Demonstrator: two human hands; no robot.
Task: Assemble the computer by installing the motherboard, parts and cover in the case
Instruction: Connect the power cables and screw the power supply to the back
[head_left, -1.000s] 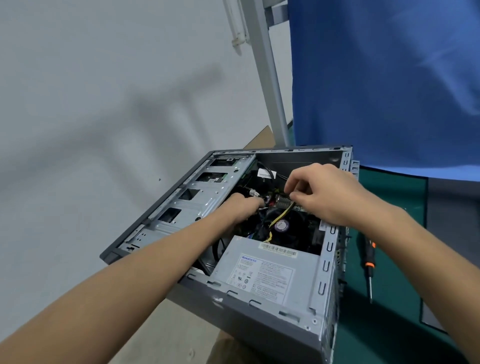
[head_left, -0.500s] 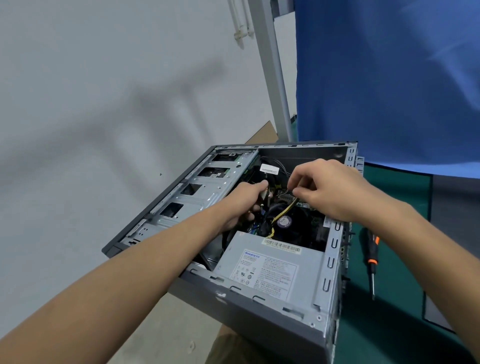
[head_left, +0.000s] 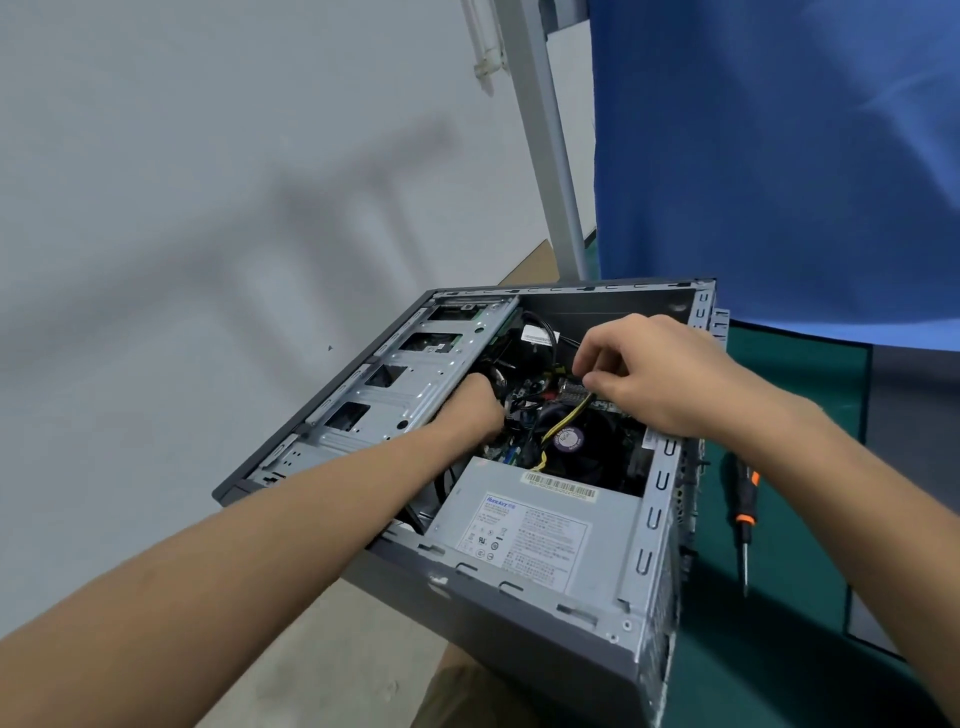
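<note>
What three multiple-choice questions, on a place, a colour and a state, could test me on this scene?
1. Where is the screwdriver? A on a shelf; B on the mat right of the case; C on the floor.
2. What colour is the cloth behind the case? A red; B blue; C yellow.
3. How is the case? A closed; B wrapped; C open.
Answers: B, it lies on the green mat; B, the cloth is blue; C, its insides show.

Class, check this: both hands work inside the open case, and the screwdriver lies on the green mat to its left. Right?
No. The head view shows the screwdriver on the green mat right of the case. Left hand and right hand do work inside it.
</note>
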